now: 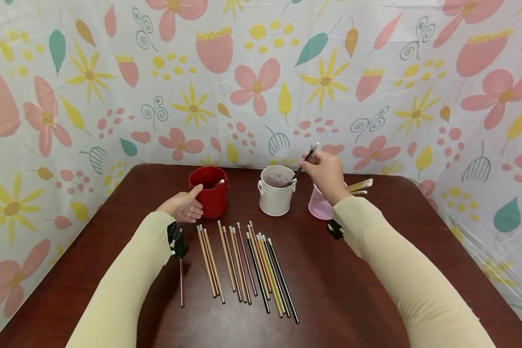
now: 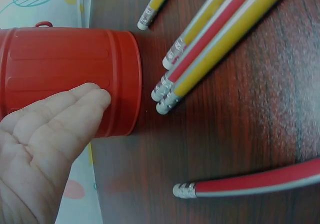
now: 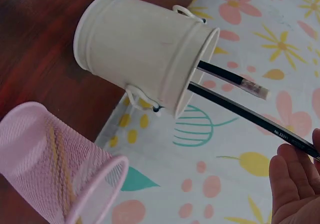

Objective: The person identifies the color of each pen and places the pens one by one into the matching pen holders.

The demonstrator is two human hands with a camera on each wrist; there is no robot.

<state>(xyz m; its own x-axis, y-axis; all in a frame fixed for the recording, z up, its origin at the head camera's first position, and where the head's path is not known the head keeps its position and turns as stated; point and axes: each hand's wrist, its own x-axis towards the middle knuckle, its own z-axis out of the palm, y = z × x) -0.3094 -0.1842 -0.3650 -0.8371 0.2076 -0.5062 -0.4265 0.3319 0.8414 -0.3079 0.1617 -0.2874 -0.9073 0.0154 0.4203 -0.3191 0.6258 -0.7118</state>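
My right hand [image 1: 326,173] pinches a black pencil [image 1: 306,162] near its eraser end, and the pencil slants down into the white bucket [image 1: 276,200]. Another black pencil [image 3: 225,74] leans out of that bucket in the right wrist view, its white eraser outward. My left hand [image 1: 183,205], fingers extended, is against the side of the red bucket [image 1: 214,200]. Inside the red bucket a pencil's eraser end [image 1: 219,183] shows. Partly behind my right hand stands a pink mesh cup [image 1: 319,209] with several yellow pencils [image 1: 360,185] in it.
Yellow, red and black pencils [image 1: 239,266] lie in loose groups on the dark wooden table [image 1: 352,295], erasers toward the buckets. A lone red pencil [image 1: 182,285] lies by my left forearm. Flower-patterned cloth [image 1: 256,130] hangs behind the table.
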